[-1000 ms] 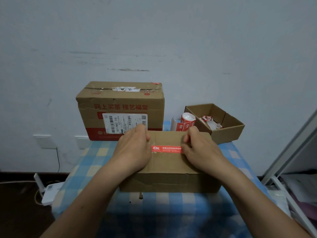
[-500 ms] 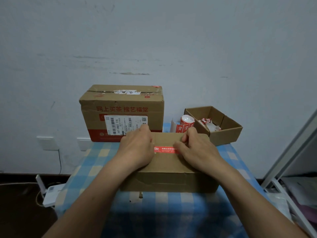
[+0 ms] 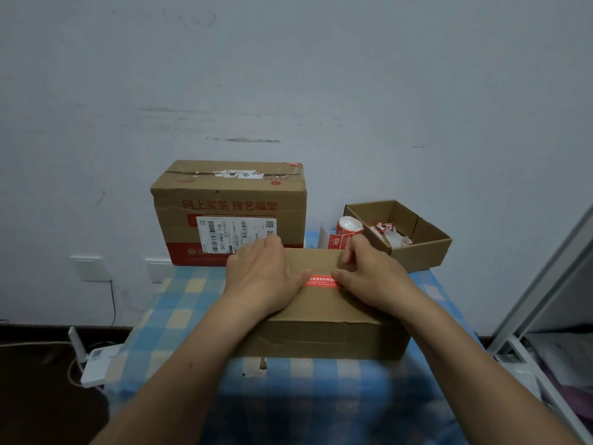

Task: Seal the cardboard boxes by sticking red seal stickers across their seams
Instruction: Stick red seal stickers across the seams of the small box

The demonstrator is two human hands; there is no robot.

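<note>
Dim, cool, even room light; soft picture.
The wall point(image 3: 288, 75) above the hands is flat grey-blue with no glare. The floor point(image 3: 32, 396) far left of the left hand point(image 3: 260, 277) is nearly black. Faint shadow edges both hands. Forearms below them smear softly. The pale frame point(image 3: 545, 284) beyond the right hand point(image 3: 372, 279) leans with wide-angle bend.

The desk point(image 3: 179, 303) wears a blue checked cloth. A shut cardboard box point(image 3: 321, 335) sits at its middle, near the front edge. At the back left stands a big box point(image 3: 224, 194) with a shipping label, against the wall. At the back right sits an open box point(image 3: 426, 248) holding paper scraps. A sticker roll point(image 3: 348, 231) stands between those two, just beside the open box.
</note>
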